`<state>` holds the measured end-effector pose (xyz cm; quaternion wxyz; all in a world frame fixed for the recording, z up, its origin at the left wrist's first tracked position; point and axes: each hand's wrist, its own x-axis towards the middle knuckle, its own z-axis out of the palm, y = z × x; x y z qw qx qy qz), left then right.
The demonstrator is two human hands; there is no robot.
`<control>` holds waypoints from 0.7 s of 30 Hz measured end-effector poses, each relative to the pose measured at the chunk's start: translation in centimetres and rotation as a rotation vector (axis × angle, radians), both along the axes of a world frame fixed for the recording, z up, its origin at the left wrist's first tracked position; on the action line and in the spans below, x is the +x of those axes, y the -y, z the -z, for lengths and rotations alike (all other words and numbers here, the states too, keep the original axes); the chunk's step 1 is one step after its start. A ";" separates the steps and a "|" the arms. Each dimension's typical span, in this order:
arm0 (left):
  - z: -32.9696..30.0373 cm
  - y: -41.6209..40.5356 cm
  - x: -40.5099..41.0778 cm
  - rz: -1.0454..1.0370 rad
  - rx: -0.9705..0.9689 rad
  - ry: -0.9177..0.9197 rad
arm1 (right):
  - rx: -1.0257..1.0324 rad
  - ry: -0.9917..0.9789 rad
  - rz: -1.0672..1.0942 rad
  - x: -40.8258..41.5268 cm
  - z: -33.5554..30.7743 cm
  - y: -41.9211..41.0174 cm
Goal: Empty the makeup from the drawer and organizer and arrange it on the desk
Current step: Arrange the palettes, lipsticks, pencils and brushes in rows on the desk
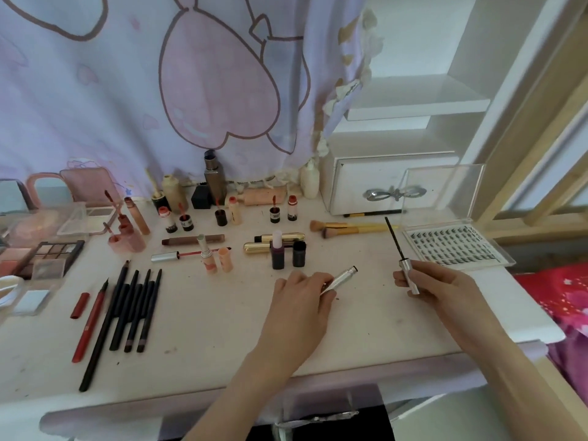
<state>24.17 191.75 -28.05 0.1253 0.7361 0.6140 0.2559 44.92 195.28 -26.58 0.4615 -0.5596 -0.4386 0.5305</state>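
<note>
1. The left hand (302, 291) is gripping a silver mascara tube (339, 279), its open mouth pointing up and to the right, just above the desk (206, 329).
2. The right hand (436, 288) is pinching the silver cap of the mascara wand (397, 246), brush tilting upward, near the open lash tray (455, 246).
3. Eyeliner pencils (133, 310) are lying in a row at the left.

One view only, head-worn, looking forward and down across the desk (197, 329) from close above its near edge. Wide lens, so the edges bend. The curtain (143, 90) fills twelve o'clock, a drawer box (375, 183) sits at one o'clock, shelves (416, 103) climb above it. Both forearms enter from six o'clock, very near the lens.
</note>
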 end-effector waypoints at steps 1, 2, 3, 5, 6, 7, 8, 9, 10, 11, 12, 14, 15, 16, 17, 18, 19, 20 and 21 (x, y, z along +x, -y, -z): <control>0.4 -0.4 1.0 -0.014 0.014 0.014 | 0.015 0.074 0.025 0.1 0.1 0.0; 0.7 -0.7 1.8 -0.036 0.026 0.045 | 0.032 0.125 0.042 0.2 0.2 -0.1; 1.0 -1.1 2.6 -0.066 0.036 0.093 | 0.041 0.157 0.059 0.3 0.3 -0.2; 1.0 -1.8 3.9 -0.135 0.028 0.218 | 0.039 0.226 0.068 0.4 0.7 -0.5; 0.9 -2.2 4.5 -0.164 -0.009 0.273 | 0.030 0.277 0.066 0.5 1.0 -0.6; 0.8 -2.6 5.0 -0.182 -0.060 0.303 | 0.020 0.338 0.063 0.5 1.1 -0.7; 0.8 -3.1 5.5 -0.191 -0.105 0.309 | 0.016 0.414 0.055 0.5 1.3 -0.8; 0.9 -3.5 5.9 -0.196 -0.137 0.298 | 0.018 0.486 0.044 0.5 1.4 -0.8; 0.9 -3.9 6.2 -0.200 -0.159 0.277 | 0.028 0.543 0.032 0.3 1.4 -0.8; 1.0 -4.2 6.4 -0.207 -0.177 0.256 | 0.039 0.587 0.023 0.2 1.4 -0.8; 1.0 -4.5 6.6 -0.218 -0.192 0.243 | 0.051 0.623 0.017 0.0 1.3 -0.8; 0.9 -5.0 6.8 -0.254 -0.211 0.240 | 0.069 0.689 0.014 -0.4 1.2 -0.8; 0.8 -5.2 6.9 -0.271 -0.217 0.236 | 0.074 0.715 0.014 -0.6 1.1 -0.8; 0.6 -5.4 7.0 -0.284 -0.218 0.227 | 0.083 0.734 0.014 -0.8 1.1 -0.9; 0.6 -5.5 7.1 -0.293 -0.217 0.221 | 0.095 0.750 0.011 -1.0 1.2 -0.9; 0.5 -5.7 7.2 -0.298 -0.215 0.220 | 0.110 0.768 0.003 -1.3 1.2 -1.0; 0.5 -5.7 7.3 -0.302 -0.215 0.224 | 0.121 0.789 -0.009 -1.5 1.3 -1.1; 0.5 -5.7 7.3 -0.308 -0.212 0.232 | 0.131 0.809 -0.022 -1.7 1.4 -1.2; 0.5 -5.8 7.3 -0.315 -0.207 0.240 | 0.136 0.826 -0.035 -2.0 1.5 -1.3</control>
